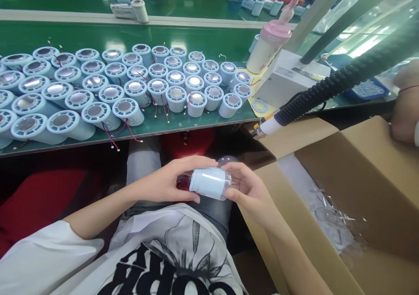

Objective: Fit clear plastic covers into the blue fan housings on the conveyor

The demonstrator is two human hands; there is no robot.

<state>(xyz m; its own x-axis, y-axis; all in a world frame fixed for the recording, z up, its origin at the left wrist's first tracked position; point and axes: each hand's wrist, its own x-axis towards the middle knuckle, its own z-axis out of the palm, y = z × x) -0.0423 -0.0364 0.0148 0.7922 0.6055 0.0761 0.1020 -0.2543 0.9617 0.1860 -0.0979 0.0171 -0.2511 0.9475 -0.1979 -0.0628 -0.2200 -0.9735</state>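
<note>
Above my lap, both hands hold a light blue cylindrical unit [209, 183] lying sideways. My left hand [170, 179] is closed round its left end, thumb below and fingers above. Something dark red shows between that palm and the unit; I cannot make out what it is. At the other end, my right hand [250, 188] pinches a clear plastic cover [228, 184] that surrounds part of the blue body. Rows of similar blue units [132, 87] stand on the green bench in front, round metallic discs facing up and thin wires hanging from several.
An open cardboard box [304, 225] with clear plastic pieces [334, 221] stands at my right. A black corrugated hose [327, 85] slants above it. On the bench are a pink-lidded bottle [269, 44], a white box-shaped device [288, 74] and a tape dispenser [129, 11]. Another person's arm [407, 103] shows far right.
</note>
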